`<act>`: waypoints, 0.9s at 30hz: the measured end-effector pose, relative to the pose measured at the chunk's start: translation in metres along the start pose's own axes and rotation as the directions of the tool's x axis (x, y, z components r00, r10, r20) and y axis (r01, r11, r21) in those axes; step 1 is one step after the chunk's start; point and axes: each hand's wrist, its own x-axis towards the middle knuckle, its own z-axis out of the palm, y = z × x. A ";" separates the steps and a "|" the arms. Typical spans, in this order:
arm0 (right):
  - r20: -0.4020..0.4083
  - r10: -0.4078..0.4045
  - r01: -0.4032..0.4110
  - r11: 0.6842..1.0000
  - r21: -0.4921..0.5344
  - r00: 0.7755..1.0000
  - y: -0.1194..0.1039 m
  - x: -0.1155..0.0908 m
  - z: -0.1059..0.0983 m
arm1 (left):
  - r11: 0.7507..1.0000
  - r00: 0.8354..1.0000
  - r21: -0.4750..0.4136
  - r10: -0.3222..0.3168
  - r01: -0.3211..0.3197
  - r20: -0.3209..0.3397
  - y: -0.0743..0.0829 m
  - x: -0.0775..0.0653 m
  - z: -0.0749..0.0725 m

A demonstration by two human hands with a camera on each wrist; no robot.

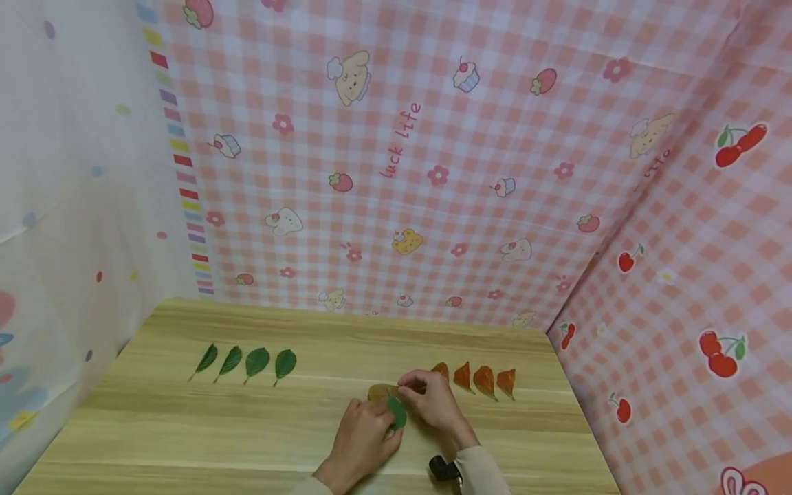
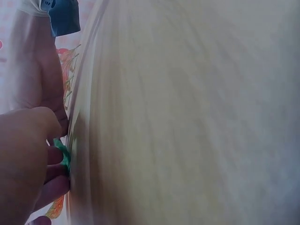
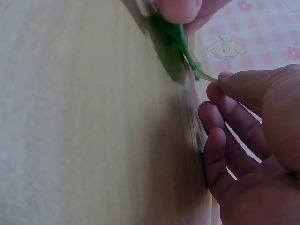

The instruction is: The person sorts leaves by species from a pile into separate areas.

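Near the front middle of the table, my left hand holds a green leaf between thumb and fingers. Just behind it is a yellowish-brown leaf, partly hidden by the left fingers. My right hand pinches a thin stem between thumb and index finger; in the head view this stem runs to the brown leaf. The right hand's other fingers are loosely bent. In the right wrist view the green leaf hangs close to the stem, under the left thumb.
A row of several green leaves lies at the left of the wooden table. Several orange-red leaves lie in a row at the right, one partly behind the right hand. Patterned cloth walls enclose the table's back and sides.
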 end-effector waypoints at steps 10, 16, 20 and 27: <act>0.002 0.002 -0.002 1.000 -0.012 1.000 0.002 0.000 0.000 | 0.994 0.994 0.059 0.093 -0.090 -0.055 -0.006 -0.005 -0.004; 0.002 0.001 -0.001 1.000 -0.018 1.000 0.001 0.000 -0.001 | 0.997 0.991 0.019 0.074 -0.073 -0.112 -0.010 -0.006 -0.012; 0.000 -0.001 0.001 1.000 -0.023 1.000 0.002 0.000 0.000 | 0.998 0.993 -0.065 -0.020 0.013 -0.113 -0.013 -0.006 -0.021; -0.005 -0.006 0.006 1.000 -0.015 1.000 0.002 -0.001 0.000 | 0.939 0.961 -0.278 -0.246 0.205 -0.125 -0.023 -0.004 -0.042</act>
